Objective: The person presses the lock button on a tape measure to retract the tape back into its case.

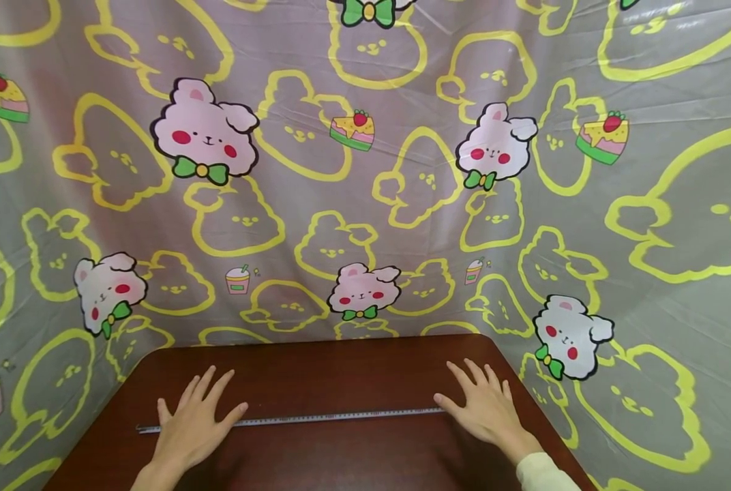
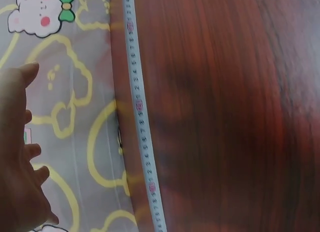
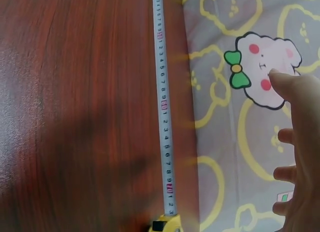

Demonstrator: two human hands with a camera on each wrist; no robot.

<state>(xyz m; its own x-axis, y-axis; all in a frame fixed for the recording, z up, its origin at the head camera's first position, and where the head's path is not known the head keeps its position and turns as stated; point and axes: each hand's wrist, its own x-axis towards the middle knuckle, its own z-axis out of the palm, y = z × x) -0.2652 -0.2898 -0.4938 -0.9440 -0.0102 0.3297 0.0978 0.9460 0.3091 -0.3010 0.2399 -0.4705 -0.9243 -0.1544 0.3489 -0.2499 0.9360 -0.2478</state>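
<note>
A tape measure's blade (image 1: 335, 416) lies pulled out across the dark wooden table, its hooked end at the left. Its yellow case (image 3: 170, 224) shows at the bottom of the right wrist view; in the head view my right hand hides it. My left hand (image 1: 190, 424) hovers over the blade near the hook end, fingers spread and holding nothing. Over the case end is my right hand (image 1: 483, 404), likewise with straight, spread fingers and nothing in them. Printed numbers and red marks run along the blade (image 2: 140, 110) in the left wrist view.
The reddish-brown table (image 1: 341, 375) has rounded far corners. Behind it and at both sides hangs a grey curtain (image 1: 414, 273) printed with rabbits, cakes and cups. Shadows of the hands fall on the tabletop.
</note>
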